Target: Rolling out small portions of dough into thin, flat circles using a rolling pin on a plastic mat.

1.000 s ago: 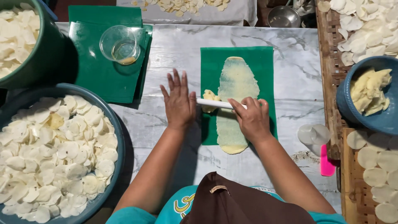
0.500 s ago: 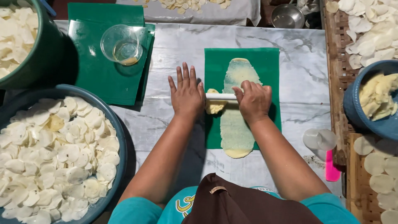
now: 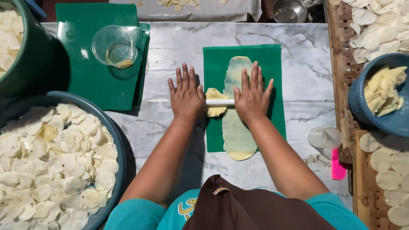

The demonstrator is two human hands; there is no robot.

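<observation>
1. Left hand (image 3: 186, 96) pressed flat at centre frame, fingers spread apart, palm down on one end of the thin white rolling rod (image 3: 220, 102).
2. Right hand (image 3: 252, 97) laid flat just beside it, fingers likewise splayed, palm over the rod's other end; neither hand curled around it.
3. Rod lay crosswise over the long, pale yellow strip of flattened dough (image 3: 235, 127), short white stretch showing between the two hands.
4. Strip ran top to bottom along the green plastic mat (image 3: 272, 76) at centre, lower tip spilling past the mat onto the grey marble tabletop (image 3: 170, 47).
5. Thicker yellow lump of dough (image 3: 215, 94) bulged beside the left hand, touching the rod.
6. At upper left, clear round plastic cup (image 3: 114, 46) sat on stacked green sheets (image 3: 91, 83).
7. At lower left, big dark basin (image 3: 117, 153) heaped with pale round dough discs (image 3: 51, 157).
8. At right edge, blue bowl (image 3: 358, 106) held raw yellow dough; more discs spread over the woven tray (image 3: 338, 55).
</observation>
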